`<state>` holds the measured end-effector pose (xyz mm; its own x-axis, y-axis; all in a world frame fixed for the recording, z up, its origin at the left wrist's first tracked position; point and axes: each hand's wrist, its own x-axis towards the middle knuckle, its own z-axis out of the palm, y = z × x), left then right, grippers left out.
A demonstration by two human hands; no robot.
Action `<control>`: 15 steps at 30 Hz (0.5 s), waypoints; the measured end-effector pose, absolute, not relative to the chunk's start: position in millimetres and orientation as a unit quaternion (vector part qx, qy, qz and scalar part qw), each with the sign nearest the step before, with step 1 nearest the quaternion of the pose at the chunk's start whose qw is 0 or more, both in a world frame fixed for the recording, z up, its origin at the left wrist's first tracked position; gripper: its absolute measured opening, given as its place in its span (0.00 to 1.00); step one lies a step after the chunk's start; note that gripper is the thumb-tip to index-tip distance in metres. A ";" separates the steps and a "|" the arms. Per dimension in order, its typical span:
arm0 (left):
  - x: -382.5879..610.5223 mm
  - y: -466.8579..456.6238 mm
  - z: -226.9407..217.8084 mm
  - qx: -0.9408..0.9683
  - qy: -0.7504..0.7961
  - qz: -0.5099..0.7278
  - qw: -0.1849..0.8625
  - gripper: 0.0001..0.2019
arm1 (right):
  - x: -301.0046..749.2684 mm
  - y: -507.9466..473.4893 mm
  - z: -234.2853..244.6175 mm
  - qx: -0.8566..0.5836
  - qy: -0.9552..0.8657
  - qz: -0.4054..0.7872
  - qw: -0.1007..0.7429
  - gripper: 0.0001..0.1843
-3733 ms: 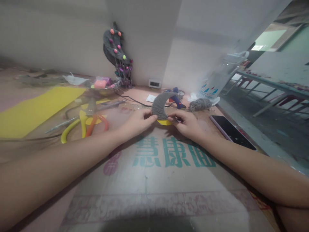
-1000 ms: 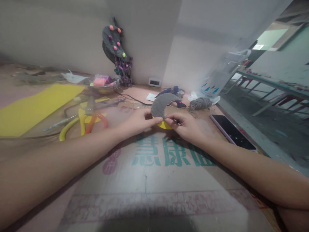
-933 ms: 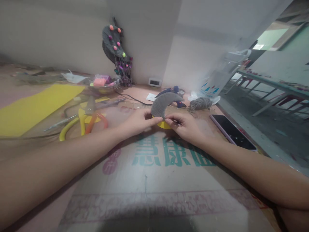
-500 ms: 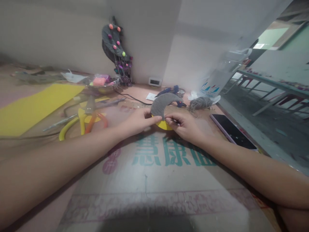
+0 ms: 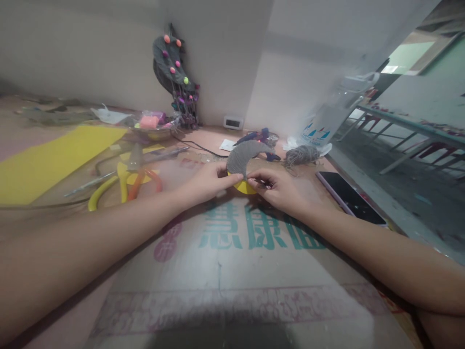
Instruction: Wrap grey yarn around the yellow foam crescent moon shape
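Between my hands is a crescent [image 5: 242, 156], its upper part covered in grey yarn and its lower part bare yellow. My left hand [image 5: 214, 180] grips its left side, thumb lying across the front near the edge of the yarn. At the lower right, my right hand [image 5: 271, 186] has thumb and fingers pinched together against the crescent where the grey meets the yellow. Whatever is in that pinch, probably a strand of yarn, is too small to make out. Behind the crescent lies a blue-handled tool [image 5: 265, 135], partly hidden. A ball of grey yarn [image 5: 301, 155] sits beyond my right hand.
Yellow-and-orange-handled pliers [image 5: 134, 174] and a yellow sheet [image 5: 61, 160] lie to the left. A finished grey moon with pompoms [image 5: 169, 65] leans on the wall. A phone [image 5: 350, 198] lies right, near the table edge; a clear plastic bottle [image 5: 323, 116] stands behind.
Almost nothing differs. The crescent has tilted very slightly, and my right fingers have shifted a little to the left along its edge.
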<state>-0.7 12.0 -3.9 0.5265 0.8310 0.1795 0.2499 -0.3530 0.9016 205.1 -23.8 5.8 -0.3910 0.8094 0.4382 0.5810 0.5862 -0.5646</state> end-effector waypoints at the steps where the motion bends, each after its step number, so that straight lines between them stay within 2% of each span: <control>1: -0.5 11.9 -3.8 0.755 0.359 0.330 0.438 0.15 | 205.0 -23.4 5.8 -0.425 -0.818 0.158 0.354 0.09; 8: -1.0 10.2 -1.9 0.772 0.365 0.319 0.411 0.16 | 205.8 -22.8 3.6 -0.422 -0.827 0.146 0.342 0.08; 15: -0.1 10.0 -0.9 0.742 0.369 0.325 0.455 0.14 | 205.9 -23.0 6.0 -0.444 -0.815 0.127 0.350 0.07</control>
<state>-0.1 10.0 -0.9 0.5164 0.8437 0.1463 0.2522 -0.3131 0.9156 205.9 -23.0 6.0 -0.3613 0.8124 0.4577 0.6352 0.5738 -0.5170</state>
